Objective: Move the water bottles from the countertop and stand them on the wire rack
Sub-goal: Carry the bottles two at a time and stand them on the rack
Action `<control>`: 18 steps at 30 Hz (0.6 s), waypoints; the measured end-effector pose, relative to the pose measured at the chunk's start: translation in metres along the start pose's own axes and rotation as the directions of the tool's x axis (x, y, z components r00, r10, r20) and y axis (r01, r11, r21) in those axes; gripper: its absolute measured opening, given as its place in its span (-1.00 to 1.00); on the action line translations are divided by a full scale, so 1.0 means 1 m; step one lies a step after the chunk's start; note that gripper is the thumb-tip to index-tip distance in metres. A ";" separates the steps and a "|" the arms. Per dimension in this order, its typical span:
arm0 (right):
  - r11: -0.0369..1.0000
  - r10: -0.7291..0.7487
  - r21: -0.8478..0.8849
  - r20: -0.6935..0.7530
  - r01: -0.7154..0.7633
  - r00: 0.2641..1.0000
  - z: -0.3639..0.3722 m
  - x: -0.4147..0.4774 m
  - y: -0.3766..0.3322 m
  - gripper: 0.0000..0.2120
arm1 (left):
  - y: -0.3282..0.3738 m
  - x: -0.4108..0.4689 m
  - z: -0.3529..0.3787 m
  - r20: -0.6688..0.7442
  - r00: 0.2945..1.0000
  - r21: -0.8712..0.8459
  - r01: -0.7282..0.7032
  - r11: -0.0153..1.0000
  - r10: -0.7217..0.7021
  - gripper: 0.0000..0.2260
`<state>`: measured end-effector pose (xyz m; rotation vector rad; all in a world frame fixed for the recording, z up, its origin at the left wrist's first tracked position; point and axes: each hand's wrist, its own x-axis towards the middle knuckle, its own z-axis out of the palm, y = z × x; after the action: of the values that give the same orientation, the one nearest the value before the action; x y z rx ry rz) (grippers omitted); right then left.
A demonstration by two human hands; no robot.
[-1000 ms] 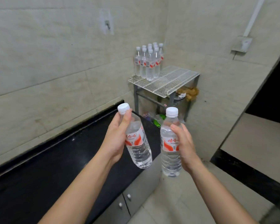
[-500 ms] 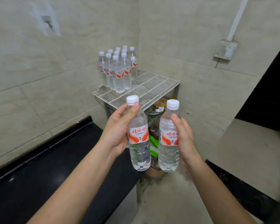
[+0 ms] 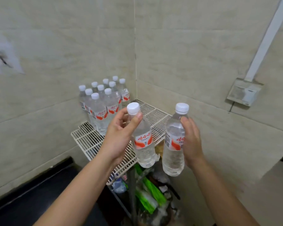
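Observation:
My left hand (image 3: 119,136) grips a clear water bottle (image 3: 143,144) with a white cap and red label, held nearly upright over the front part of the white wire rack (image 3: 87,141). My right hand (image 3: 192,141) grips a second, like bottle (image 3: 173,149) just off the rack's right front edge. Several bottles (image 3: 103,105) stand upright in a cluster at the rack's back left corner, against the tiled wall.
The black countertop (image 3: 39,198) runs along the lower left, ending at the rack. Under the rack lie green packets (image 3: 150,191) and other clutter. The rack's right and front wires are bare. A wall box (image 3: 243,92) and conduit sit at the right.
The view has closed in on the rack and both hands have carried their bottles forward, from beside the countertop to over the rack's front edge.

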<state>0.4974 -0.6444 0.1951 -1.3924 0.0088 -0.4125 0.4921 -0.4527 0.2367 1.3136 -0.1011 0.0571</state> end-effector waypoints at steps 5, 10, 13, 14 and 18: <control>0.999 -0.012 -0.050 0.150 0.019 0.989 0.009 0.099 0.040 -0.61 | -0.029 0.062 0.007 -0.197 0.979 0.060 -0.048 0.997 0.059 -0.62; 0.992 0.034 -0.126 0.425 0.022 0.905 0.014 0.187 0.055 -0.55 | -0.049 0.119 0.024 -0.397 0.911 0.175 -0.041 0.984 0.109 -0.63; 0.982 0.047 -0.180 0.518 0.055 0.854 0.024 0.231 0.066 -0.60 | -0.060 0.146 0.031 -0.471 0.871 0.221 -0.034 0.975 0.137 -0.64; 0.979 0.056 -0.197 0.538 0.061 0.841 0.029 0.242 0.070 -0.62 | -0.064 0.153 0.033 -0.488 0.861 0.230 -0.032 0.973 0.144 -0.66; 0.968 0.041 -0.229 0.536 0.098 0.843 0.044 0.274 0.093 -0.63 | -0.076 0.176 0.035 -0.522 0.839 0.256 -0.015 0.967 0.151 -0.70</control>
<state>0.7880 -0.6704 0.1792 -1.7217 -0.4377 -0.0281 0.6731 -0.5089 0.1910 1.4920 0.3433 0.5283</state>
